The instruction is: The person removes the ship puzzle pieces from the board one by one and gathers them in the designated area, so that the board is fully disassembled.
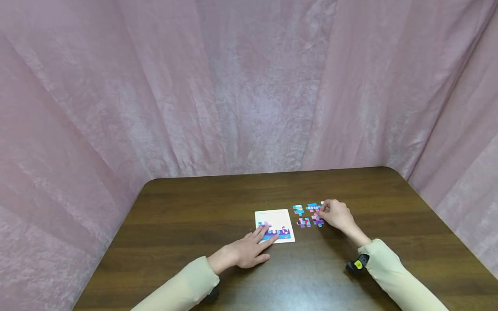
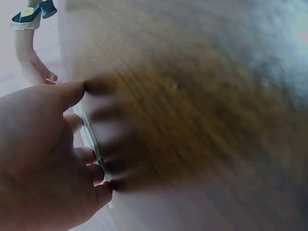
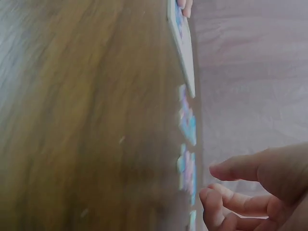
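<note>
A white puzzle board [image 1: 277,217] lies on the table, with joined purple and blue pieces along its lower part. My left hand [image 1: 249,251] rests flat on the board's lower left with fingers spread, covering some of the picture. Right of the board lie several loose jigsaw pieces [image 1: 298,210] in blue, pink and purple. My right hand [image 1: 337,214] is over the right-hand pieces, its fingertips close to a purple piece [image 1: 317,219]. In the right wrist view, a gap shows between the bent fingers and thumb [image 3: 236,168], with nothing between them.
The brown wooden table [image 1: 194,203] has rounded far corners. Pink curtains [image 1: 249,108] hang behind it and along both sides. A dark device [image 1: 357,264] is strapped to the right wrist, over a pale green sleeve [image 1: 397,272].
</note>
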{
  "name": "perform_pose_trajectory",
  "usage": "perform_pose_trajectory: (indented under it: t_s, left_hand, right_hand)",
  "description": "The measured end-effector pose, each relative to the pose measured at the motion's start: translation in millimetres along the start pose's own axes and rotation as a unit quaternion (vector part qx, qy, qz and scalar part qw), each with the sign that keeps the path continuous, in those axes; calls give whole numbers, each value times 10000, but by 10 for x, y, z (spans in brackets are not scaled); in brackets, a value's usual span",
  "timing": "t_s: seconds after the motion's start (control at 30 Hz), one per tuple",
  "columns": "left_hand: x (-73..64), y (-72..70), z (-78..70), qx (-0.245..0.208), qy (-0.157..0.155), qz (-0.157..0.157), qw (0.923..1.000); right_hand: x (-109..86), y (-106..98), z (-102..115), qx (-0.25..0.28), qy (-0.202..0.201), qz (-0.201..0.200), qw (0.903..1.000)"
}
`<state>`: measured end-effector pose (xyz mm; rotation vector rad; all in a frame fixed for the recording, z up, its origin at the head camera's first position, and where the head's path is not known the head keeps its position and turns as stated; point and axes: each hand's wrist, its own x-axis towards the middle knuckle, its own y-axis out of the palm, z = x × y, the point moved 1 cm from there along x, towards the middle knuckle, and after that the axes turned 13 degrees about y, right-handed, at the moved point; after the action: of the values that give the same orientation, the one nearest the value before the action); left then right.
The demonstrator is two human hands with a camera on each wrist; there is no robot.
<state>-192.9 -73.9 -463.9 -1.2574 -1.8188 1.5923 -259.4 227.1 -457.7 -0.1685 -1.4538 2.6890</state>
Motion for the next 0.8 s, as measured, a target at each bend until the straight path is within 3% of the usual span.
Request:
perform_pose_trajectory:
  t_s: [0.4, 0.8]
  left_hand:
    - [-8, -22, 9, -30, 114, -75, 9999]
    - [-52, -33, 44, 28, 23, -67, 10000]
  right_hand:
    - [-53, 126, 265, 318, -741, 295, 9963]
    - [-127, 302, 468, 808, -1103, 1148, 9839]
